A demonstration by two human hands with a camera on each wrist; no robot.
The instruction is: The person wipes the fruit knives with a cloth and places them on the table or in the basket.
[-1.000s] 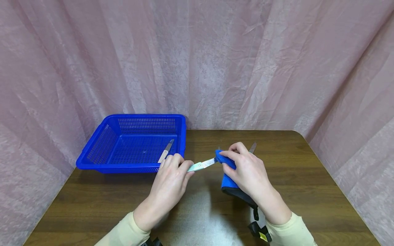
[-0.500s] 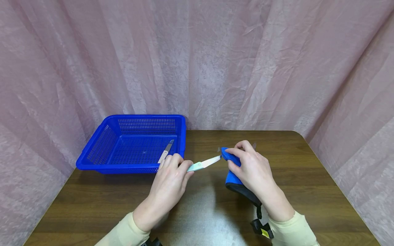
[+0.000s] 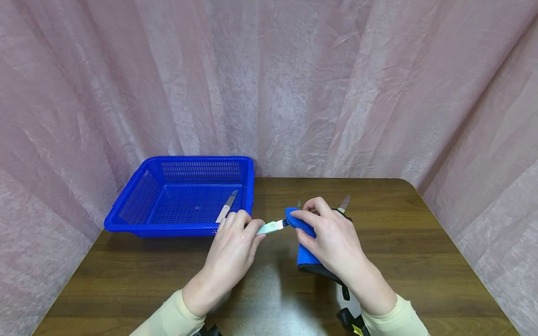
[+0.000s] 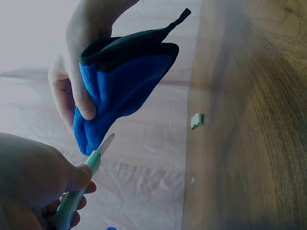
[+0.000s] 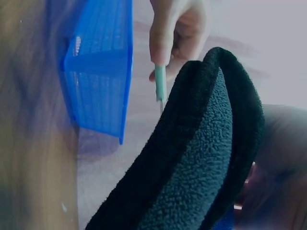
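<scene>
My left hand [image 3: 232, 247] grips the mint-green handle [image 3: 270, 227] of a small knife [image 4: 74, 203], its blade pointing right. With thumb and fingers, my right hand [image 3: 332, 233] pinches a folded blue cloth [image 3: 308, 252] with black edging and a hanging loop. In the head view, the cloth meets the knife near the handle and hides most of the blade. The left wrist view shows the blade [image 4: 108, 143] sticking out beside the cloth's lower corner. Dark edging of the cloth [image 5: 192, 158] fills much of the right wrist view.
A blue plastic basket [image 3: 178, 227] stands left on the wooden table [image 3: 399, 252], with a pale-handled knife [image 3: 227, 207] inside. Beyond my right hand lies another blade [image 3: 344, 203], partly hidden. A pink curtain [image 3: 269, 93] hangs behind the table.
My right hand and the cloth shift right towards the blade tip, then back left towards the handle, covering more of the blade. The left hand stays nearly still with the knife.
</scene>
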